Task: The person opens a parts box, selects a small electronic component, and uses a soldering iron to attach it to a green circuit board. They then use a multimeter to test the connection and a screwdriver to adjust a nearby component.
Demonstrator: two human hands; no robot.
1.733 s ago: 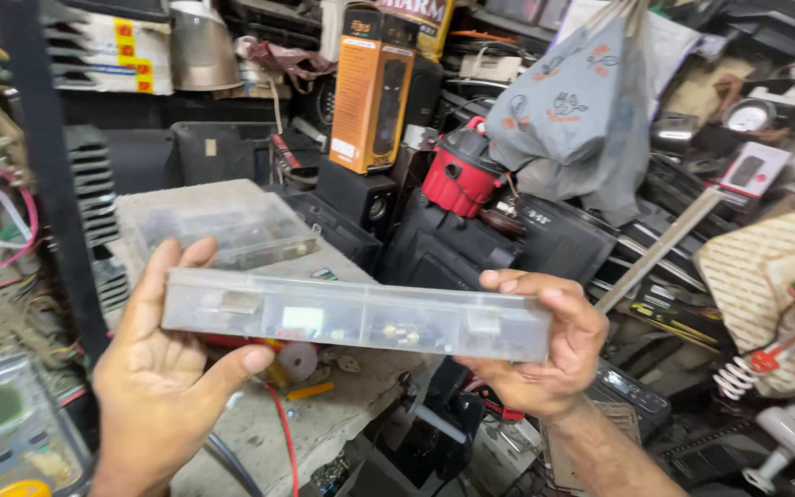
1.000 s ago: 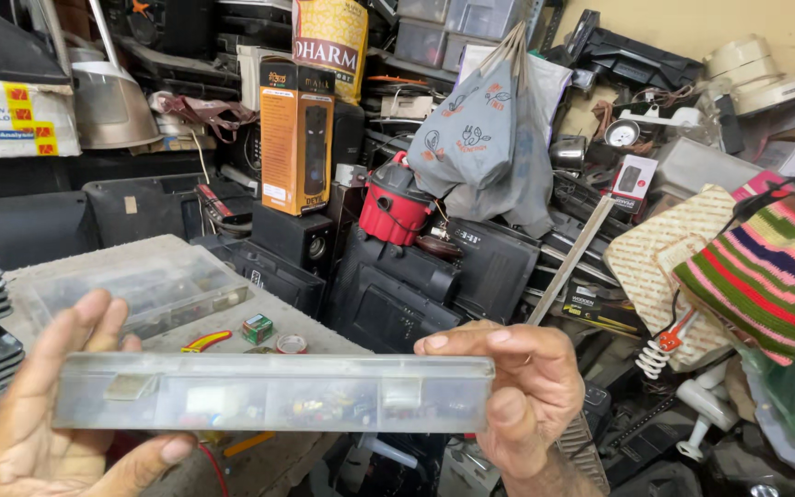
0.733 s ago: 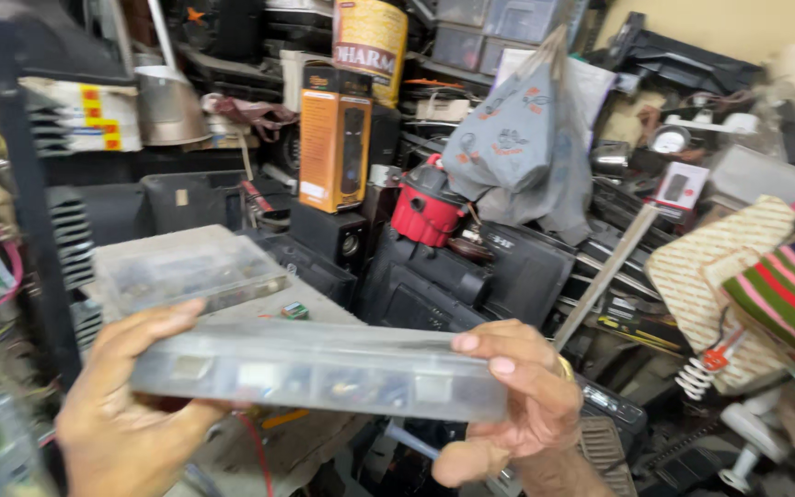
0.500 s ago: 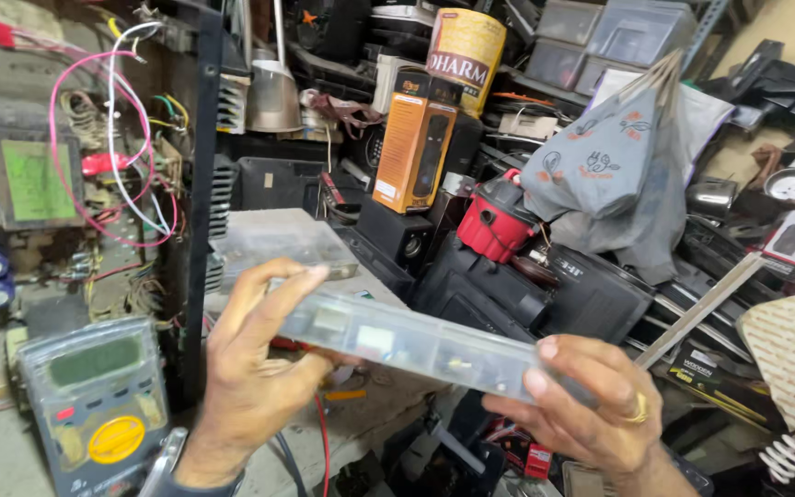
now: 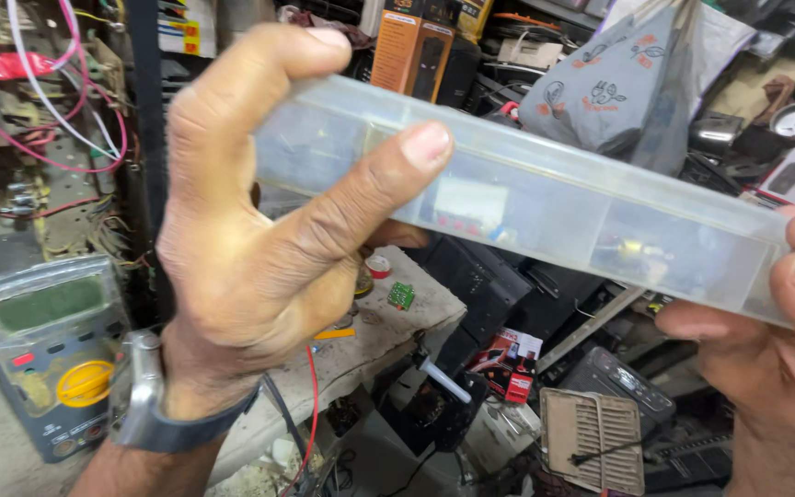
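A grey multimeter (image 5: 48, 354) with a yellow dial and a dull green screen lies at the lower left. Right of the multimeter, a pale worktop (image 5: 388, 331) carries a small green circuit board (image 5: 401, 295) and a red-and-white tape roll (image 5: 378, 266), with a red wire (image 5: 310, 405) hanging over its near edge. Above the multimeter, pink and white wires (image 5: 57, 110) loop over an open chassis. Far right of the multimeter, a beige slotted grille (image 5: 593, 440) lies low among dark casings. Well above and right of the multimeter, an orange-and-black box (image 5: 411, 51) stands upright, and beyond it hangs a grey printed bag (image 5: 614, 87).
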